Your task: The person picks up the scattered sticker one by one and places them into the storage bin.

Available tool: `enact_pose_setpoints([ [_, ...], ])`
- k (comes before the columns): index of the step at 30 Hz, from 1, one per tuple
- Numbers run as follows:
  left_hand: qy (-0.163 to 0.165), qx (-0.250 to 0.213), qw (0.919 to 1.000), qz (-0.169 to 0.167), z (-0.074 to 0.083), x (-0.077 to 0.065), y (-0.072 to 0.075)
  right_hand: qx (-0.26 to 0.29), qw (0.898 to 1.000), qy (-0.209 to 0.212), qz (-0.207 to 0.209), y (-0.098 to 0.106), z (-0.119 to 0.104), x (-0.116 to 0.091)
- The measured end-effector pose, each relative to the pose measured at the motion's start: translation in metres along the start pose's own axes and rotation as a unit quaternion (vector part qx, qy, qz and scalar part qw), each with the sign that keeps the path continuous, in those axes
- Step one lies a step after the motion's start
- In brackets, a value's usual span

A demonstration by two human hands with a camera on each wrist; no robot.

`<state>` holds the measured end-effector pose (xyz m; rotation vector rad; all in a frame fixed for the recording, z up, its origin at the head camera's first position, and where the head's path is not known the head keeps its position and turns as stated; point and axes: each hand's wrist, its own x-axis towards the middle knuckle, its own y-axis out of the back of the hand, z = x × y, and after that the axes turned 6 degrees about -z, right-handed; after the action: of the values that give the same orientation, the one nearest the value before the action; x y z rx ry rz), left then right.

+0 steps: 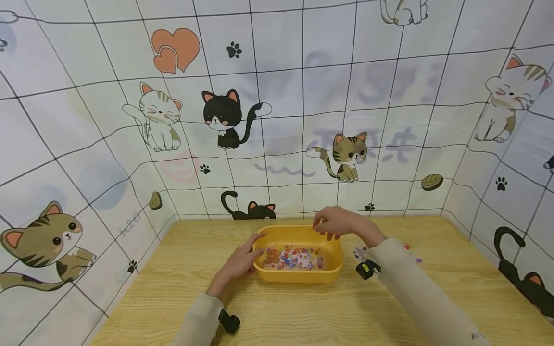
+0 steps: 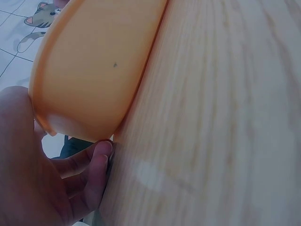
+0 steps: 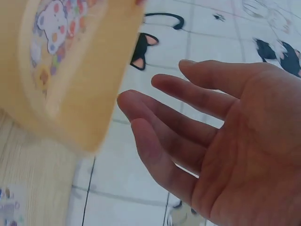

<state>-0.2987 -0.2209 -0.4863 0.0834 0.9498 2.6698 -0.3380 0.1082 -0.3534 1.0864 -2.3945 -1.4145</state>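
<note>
Yellow tub [image 1: 298, 277] on the wooden table [image 1: 285, 317], near its far edge, long axis running left–right along that edge. Left hand [image 1: 238, 262] is the closer: grips the tub's left end, thumb over the rim, fingers curled outside. Right hand [image 1: 339, 222] at the tub's far right corner, fingers loosely bent and parted, holding nothing (rim contact: cannot tell).

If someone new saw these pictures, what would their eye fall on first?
Probably the yellow rounded-rectangular plastic tub near the middle of the pale wooden tabletop, with colourful cartoon figures on its bottom. Next, the white, black-gridded wall covering behind it, with cartoon cats. The left hand grips the tub's left end; the right hand hovers by its far right rim.
</note>
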Motion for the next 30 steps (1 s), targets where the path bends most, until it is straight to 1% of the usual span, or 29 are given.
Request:
enact_pose_setpoints([
  [6, 0.004, 0.004, 1.0, 0.006, 0.001, 0.002, 0.001, 0.038, 0.997, 0.011, 0.071, 0.004, 0.027, -0.038],
  [9, 0.006, 0.002, 1.0, 0.006, 0.001, 0.001, 0.001, 0.058, 0.993, 0.012, 0.102, 0.0, 0.045, -0.055],
  [13, 0.01, -0.002, 0.9999, 0.006, 0.0, -0.001, 0.001, 0.08, 0.988, 0.006, 0.136, -0.008, 0.071, -0.071],
  [18, 0.01, -0.005, 0.9999, 0.005, 0.0, 0.0, 0.0, 0.107, 0.979, -0.004, 0.172, -0.016, 0.092, -0.09],
  [22, 0.007, -0.007, 0.9999, 0.003, 0.0, 0.002, -0.002, 0.112, 0.974, -0.014, 0.195, -0.021, 0.105, -0.102],
  [30, 0.01, 0.0, 0.9999, 0.01, 0.0, -0.001, -0.002, 0.084, 0.973, -0.053, 0.209, -0.026, 0.123, -0.118],
])
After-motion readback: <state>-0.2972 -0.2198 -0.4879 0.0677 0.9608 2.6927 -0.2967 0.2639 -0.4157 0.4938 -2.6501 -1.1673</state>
